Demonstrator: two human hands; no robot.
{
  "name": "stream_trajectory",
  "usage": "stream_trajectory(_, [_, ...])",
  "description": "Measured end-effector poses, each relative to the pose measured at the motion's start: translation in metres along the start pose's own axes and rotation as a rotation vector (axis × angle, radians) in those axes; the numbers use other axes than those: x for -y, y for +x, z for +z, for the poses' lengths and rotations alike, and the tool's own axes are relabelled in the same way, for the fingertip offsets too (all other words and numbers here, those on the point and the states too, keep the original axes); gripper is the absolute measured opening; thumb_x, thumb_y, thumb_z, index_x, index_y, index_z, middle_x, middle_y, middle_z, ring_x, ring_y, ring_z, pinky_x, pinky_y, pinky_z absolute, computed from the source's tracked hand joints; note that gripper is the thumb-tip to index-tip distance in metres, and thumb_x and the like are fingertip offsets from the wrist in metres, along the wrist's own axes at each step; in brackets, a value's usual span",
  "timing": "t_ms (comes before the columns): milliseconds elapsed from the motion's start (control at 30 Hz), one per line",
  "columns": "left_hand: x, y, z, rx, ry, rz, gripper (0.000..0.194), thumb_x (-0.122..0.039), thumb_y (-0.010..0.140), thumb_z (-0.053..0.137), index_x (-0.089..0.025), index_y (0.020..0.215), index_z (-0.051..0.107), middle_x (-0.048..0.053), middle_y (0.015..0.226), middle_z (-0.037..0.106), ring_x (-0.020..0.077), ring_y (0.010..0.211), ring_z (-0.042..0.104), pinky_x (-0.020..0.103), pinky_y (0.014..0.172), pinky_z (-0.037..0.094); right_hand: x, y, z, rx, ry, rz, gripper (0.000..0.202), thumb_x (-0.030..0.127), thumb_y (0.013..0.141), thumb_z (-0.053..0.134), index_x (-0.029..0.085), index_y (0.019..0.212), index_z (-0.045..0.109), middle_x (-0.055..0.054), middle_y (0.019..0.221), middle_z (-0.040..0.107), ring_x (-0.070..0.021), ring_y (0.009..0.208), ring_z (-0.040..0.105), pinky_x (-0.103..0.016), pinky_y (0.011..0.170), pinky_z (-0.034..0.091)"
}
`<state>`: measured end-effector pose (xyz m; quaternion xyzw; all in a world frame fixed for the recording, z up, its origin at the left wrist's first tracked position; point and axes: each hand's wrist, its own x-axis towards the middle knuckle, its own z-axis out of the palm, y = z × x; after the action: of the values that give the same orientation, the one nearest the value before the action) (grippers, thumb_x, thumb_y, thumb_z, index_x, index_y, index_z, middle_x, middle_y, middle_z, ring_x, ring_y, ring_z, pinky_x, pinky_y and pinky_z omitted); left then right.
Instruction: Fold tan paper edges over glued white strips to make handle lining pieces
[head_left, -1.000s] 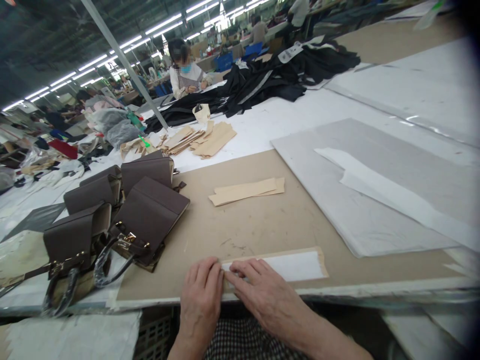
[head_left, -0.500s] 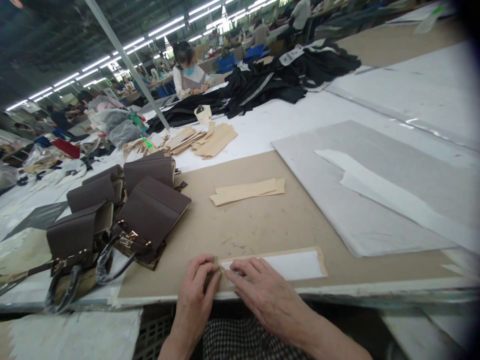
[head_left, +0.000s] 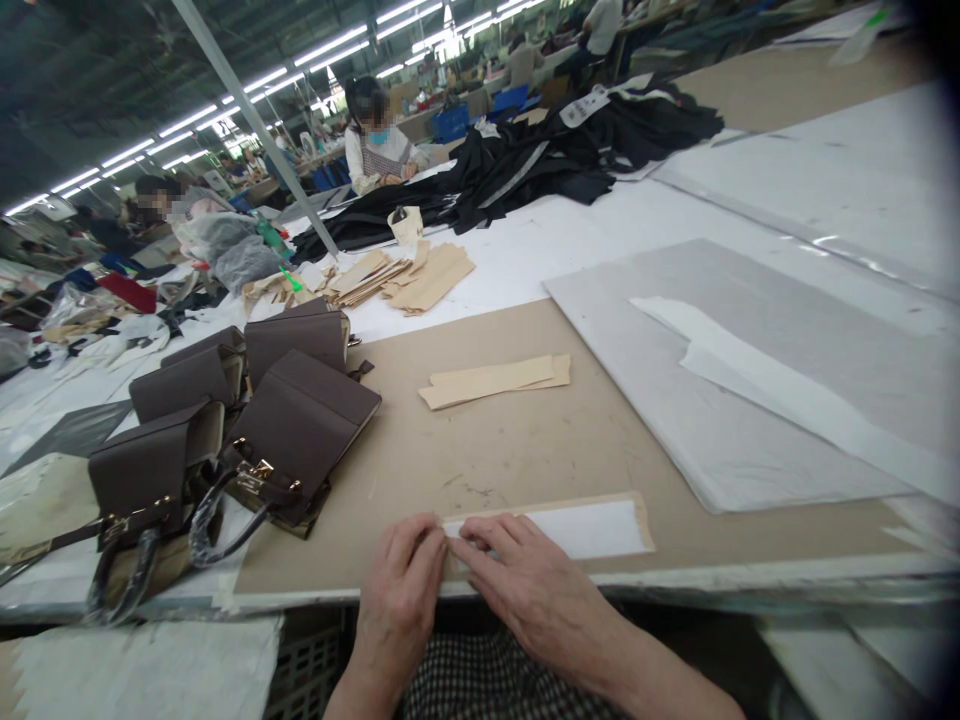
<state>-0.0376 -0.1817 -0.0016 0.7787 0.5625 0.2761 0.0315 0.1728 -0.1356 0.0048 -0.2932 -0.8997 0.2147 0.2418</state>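
A tan strip (head_left: 646,535) with a white backing piece (head_left: 592,528) on it lies along the front edge of the table. My left hand (head_left: 401,580) is closed at the strip's left end, with thumb and fingertips pinched together there. Right beside it, my right hand (head_left: 525,585) has its fingers bent and pressed together, gripping the strip near the same end. The fingers cover that left end, so its edge is mostly hidden. Farther back lie two overlapping tan strips (head_left: 495,381), apart from both hands.
Several dark brown handbags (head_left: 304,430) with wrapped handles lie at the left. Behind are a pile of tan pieces (head_left: 431,278), a small cup (head_left: 406,226) and black fabric (head_left: 540,165). A grey sheet (head_left: 720,400) bears a white piece (head_left: 780,390). A co-worker (head_left: 379,140) sits across the table.
My left hand has shifted slightly right, its fingers drawing closer together at the strip's end. My right hand has stayed almost still.
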Motion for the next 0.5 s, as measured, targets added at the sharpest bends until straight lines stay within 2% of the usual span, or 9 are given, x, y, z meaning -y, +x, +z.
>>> stream_trajectory(100, [-0.001, 0.001, -0.003, 0.049, -0.006, 0.001, 0.031, -0.012, 0.099, 0.051, -0.025, 0.124, 0.063, 0.01, 0.119, 0.064, 0.0222, 0.11, 0.062, 0.038, 0.097, 0.055, 0.0, 0.001, 0.0, -0.009, -0.007, -0.006, 0.043, 0.008, 0.096, 0.054, 0.018, 0.137, 0.054, -0.01, 0.123, 0.059, -0.026, 0.112, 0.053, -0.044, 0.097, 0.051])
stream_trajectory(233, [-0.002, 0.004, -0.005, 0.031, -0.149, -0.177, 0.016, -0.02, 0.1, 0.054, -0.023, 0.109, 0.066, 0.01, 0.12, 0.061, 0.0218, 0.112, 0.062, 0.037, 0.096, 0.056, 0.001, 0.002, -0.002, -0.011, -0.003, -0.002, 0.042, 0.008, 0.097, 0.053, 0.02, 0.137, 0.054, -0.01, 0.124, 0.058, -0.0258, 0.112, 0.053, -0.044, 0.097, 0.051])
stream_trajectory(333, [-0.002, 0.007, -0.005, 0.019, -0.216, -0.283, 0.013, -0.025, 0.1, 0.055, -0.022, 0.106, 0.066, 0.01, 0.12, 0.06, 0.022, 0.111, 0.063, 0.038, 0.095, 0.057, 0.002, 0.002, -0.003, -0.008, 0.004, -0.005, 0.042, 0.008, 0.097, 0.053, 0.02, 0.136, 0.054, -0.009, 0.123, 0.058, -0.0254, 0.11, 0.053, -0.044, 0.096, 0.051])
stream_trajectory(500, [0.0, 0.012, -0.001, 0.042, -0.216, -0.293, 0.011, -0.024, 0.1, 0.055, -0.022, 0.103, 0.066, 0.009, 0.118, 0.06, 0.0216, 0.111, 0.061, 0.039, 0.096, 0.055, 0.002, 0.002, -0.002, 0.002, 0.018, 0.006, 0.041, 0.009, 0.098, 0.051, 0.02, 0.138, 0.053, -0.009, 0.124, 0.058, -0.0264, 0.111, 0.052, -0.046, 0.096, 0.05])
